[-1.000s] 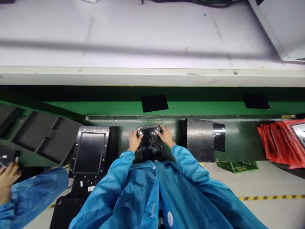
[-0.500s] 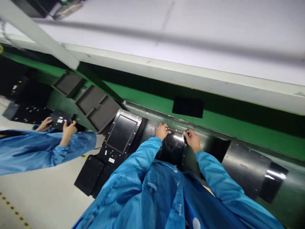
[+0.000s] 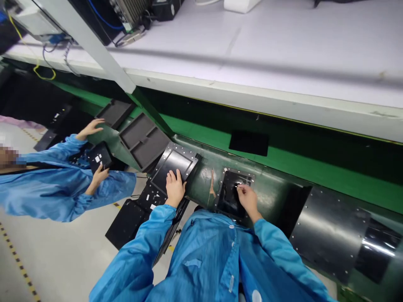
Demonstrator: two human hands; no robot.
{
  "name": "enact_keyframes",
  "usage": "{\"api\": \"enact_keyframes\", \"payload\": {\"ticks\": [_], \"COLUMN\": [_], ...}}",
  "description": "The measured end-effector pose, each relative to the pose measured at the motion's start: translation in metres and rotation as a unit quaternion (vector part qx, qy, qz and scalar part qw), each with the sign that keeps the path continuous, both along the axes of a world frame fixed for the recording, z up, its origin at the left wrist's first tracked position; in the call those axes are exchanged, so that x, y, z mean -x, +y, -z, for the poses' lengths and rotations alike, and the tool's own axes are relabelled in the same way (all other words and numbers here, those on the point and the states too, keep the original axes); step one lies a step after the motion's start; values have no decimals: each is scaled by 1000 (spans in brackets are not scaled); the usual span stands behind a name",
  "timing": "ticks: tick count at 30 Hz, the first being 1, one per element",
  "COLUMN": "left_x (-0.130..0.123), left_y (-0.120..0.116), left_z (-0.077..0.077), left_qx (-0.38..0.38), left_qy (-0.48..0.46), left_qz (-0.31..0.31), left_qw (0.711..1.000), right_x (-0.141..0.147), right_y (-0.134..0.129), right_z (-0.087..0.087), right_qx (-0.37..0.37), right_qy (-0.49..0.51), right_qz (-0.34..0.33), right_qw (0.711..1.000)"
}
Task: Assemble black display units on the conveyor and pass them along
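Note:
My left hand [image 3: 175,187] lies with its fingers stretched on the top black panel [image 3: 180,159] of a stack, a flat piece with a grey border and rows of holes. In front of me a smaller glossy black sheet with a holed edge [image 3: 227,189] rests on the green bench. Over its right half is my right hand [image 3: 247,199], thumb and fingers pinched together at the sheet's surface. Whatever the pinch may hold is too small to make out.
At left a co-worker in a blue coat handles a black box [image 3: 100,157]. Grey foam trays [image 3: 143,138] stand between us. Large black sheets [image 3: 330,228] lie at right. A white shelf [image 3: 267,94] overhangs the bench, and a black pad [image 3: 248,143] sits at the back.
My left hand has left the glossy sheet and moved left onto the stacked panel. My right hand has shifted from the sheet's far edge to its middle. The co-worker's far hand has lifted off the box.

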State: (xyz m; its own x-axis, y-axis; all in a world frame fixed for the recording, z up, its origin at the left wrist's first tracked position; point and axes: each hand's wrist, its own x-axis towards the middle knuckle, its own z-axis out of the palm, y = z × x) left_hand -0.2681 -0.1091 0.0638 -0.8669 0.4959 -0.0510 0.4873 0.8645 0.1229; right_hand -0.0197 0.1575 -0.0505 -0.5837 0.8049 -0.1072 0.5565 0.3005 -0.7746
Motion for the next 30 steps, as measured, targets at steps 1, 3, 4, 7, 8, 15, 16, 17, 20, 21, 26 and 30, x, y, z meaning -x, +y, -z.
{"api": "enact_keyframes", "payload": {"ticks": [1, 3, 4, 7, 8, 15, 16, 17, 20, 21, 26, 30], "left_x": [-9, -27, -35, -43, -43, -85, -95, -104, -120, -122, -124, -128], "left_y": [-1, -6, -11, -22, -20, 75, 88, 98, 116, 119, 122, 121], "left_z": [-5, -24, -37, -76, -84, 5, 28, 49, 92, 100, 108, 104], "left_qx": [-2, -29, -53, -165, -215, -430, -416, -395, -281, -240, -133, -109], "left_qy": [-2, -8, -12, -46, -81, -425, -428, -422, -392, -375, -261, -298], "left_qz": [10, 31, 34, 7, -5, -80, -91, -103, -102, -86, -33, -36], "left_qw": [1000, 999, 998, 985, 973, 793, 797, 809, 870, 891, 956, 948], "right_x": [4, 12, 15, 21, 22, -10, -18, -26, -44, -47, -56, -58], "right_y": [-14, -41, -55, -83, -87, -61, -55, -49, -35, -32, -25, -19], "right_z": [-5, -16, -21, -36, -39, -30, -25, -19, -4, -1, 9, 10], "right_qx": [33, 116, 159, 258, 280, 246, 232, 221, 174, 153, 29, 49], "right_qy": [10, 39, 60, 130, 151, 175, 153, 125, 4, -39, -156, -155], "right_qz": [-28, -80, -101, -110, -95, 185, 216, 237, 256, 253, 227, 219], "right_qw": [999, 989, 980, 951, 943, 935, 936, 938, 951, 954, 961, 962]}}
